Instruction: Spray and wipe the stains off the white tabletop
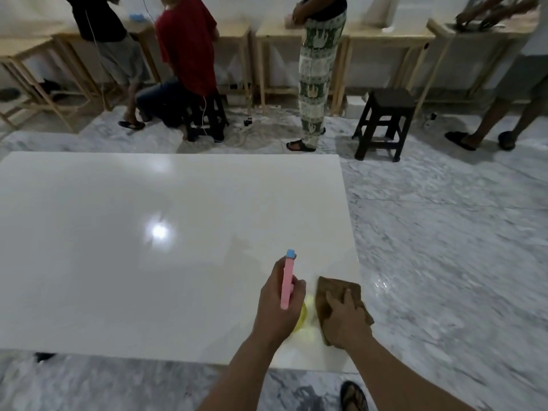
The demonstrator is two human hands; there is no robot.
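Note:
The white tabletop (148, 232) fills the lower left of the view, glossy with a lamp's reflection. My left hand (277, 307) grips a spray bottle (287, 284) with a pink head, a blue nozzle tip and a yellowish body, held over the table's near right corner. Beside it, my right hand (345, 317) presses flat on a brown cloth (326, 289) lying on the tabletop by the right edge. I cannot make out any stains on the surface.
Marble floor (444, 232) surrounds the table. A dark stool (385, 123) stands beyond the far right corner. Several people stand or sit at wooden benches (370, 40) along the back wall. My sandalled foot (354, 396) shows below the table.

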